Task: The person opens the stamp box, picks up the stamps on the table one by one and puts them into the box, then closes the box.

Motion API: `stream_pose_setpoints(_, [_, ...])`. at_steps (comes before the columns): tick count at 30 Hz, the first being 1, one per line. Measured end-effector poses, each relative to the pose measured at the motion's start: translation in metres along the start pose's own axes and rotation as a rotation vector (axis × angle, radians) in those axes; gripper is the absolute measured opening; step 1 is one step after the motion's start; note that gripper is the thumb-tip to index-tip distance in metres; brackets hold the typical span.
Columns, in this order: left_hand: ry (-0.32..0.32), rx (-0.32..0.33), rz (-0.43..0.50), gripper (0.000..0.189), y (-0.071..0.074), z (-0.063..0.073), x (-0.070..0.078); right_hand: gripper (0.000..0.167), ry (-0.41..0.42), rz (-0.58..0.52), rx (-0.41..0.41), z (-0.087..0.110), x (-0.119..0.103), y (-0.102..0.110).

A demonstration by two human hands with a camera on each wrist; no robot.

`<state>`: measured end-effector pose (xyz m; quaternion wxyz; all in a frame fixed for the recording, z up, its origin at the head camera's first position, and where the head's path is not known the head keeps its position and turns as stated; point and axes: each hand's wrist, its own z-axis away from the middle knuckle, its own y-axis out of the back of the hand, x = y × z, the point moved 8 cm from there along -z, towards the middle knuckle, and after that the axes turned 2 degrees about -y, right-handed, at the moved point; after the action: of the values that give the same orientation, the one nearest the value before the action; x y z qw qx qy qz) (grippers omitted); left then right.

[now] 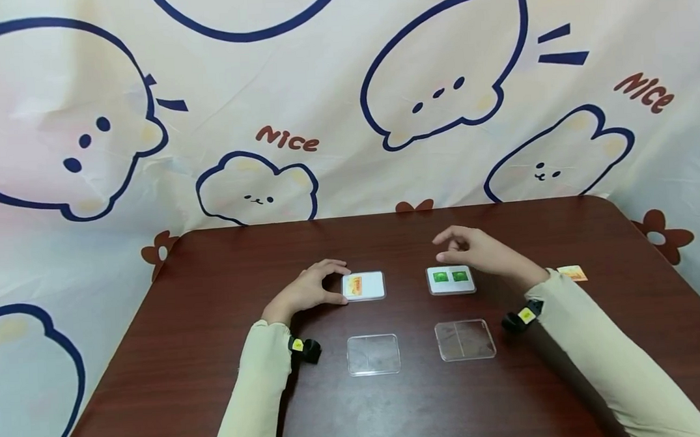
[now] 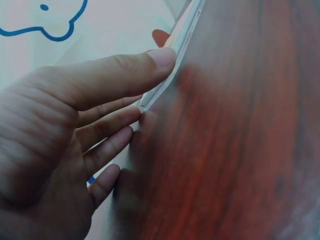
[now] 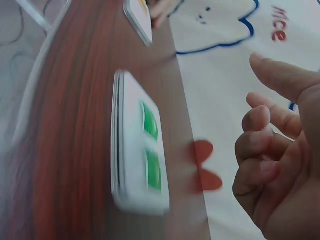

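Observation:
My left hand [image 1: 310, 287] holds the left end of a flat white case with an orange picture [image 1: 355, 286], its thumb at the near corner and a finger at the far one. In the left wrist view the thumb lies against the thin clear edge of that case [image 2: 172, 80]. My right hand [image 1: 468, 247] is raised just beyond a second flat white case with two green pictures [image 1: 451, 280]. Nothing shows between its fingers, several of which are bent in the right wrist view [image 3: 280, 150]. That white case [image 3: 132, 185] lies apart from the hand.
Two clear plastic lids lie nearer on the brown table [image 1: 215, 355]: one on the left [image 1: 373, 355], one on the right [image 1: 465, 340]. A small orange and yellow card [image 1: 573, 273] is partly behind the right sleeve. A printed cloth [image 1: 345, 101] hangs behind the table.

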<state>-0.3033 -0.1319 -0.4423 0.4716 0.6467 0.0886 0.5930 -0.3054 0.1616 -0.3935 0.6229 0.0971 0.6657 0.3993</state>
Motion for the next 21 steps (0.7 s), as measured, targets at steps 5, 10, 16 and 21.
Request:
stream_pose_setpoints(5, [-0.007,-0.007,-0.003,0.056,-0.001,0.000,0.000,0.048,-0.085,-0.018,0.052,0.026,0.027,0.021])
stream_pose_setpoints(10, [-0.007,-0.001,-0.003,0.056,-0.001,0.001,0.000,0.057,-0.185,-0.039,0.128,0.052,0.052,0.041])
stream_pose_setpoints(16, [-0.009,-0.004,-0.008,0.056,-0.001,-0.001,-0.001,0.063,-0.255,-0.053,0.210,0.078,0.077,0.058])
stream_pose_setpoints(21, [-0.014,-0.002,-0.011,0.056,-0.002,-0.002,-0.001,0.066,-0.295,-0.031,0.263,0.101,0.089,0.071])
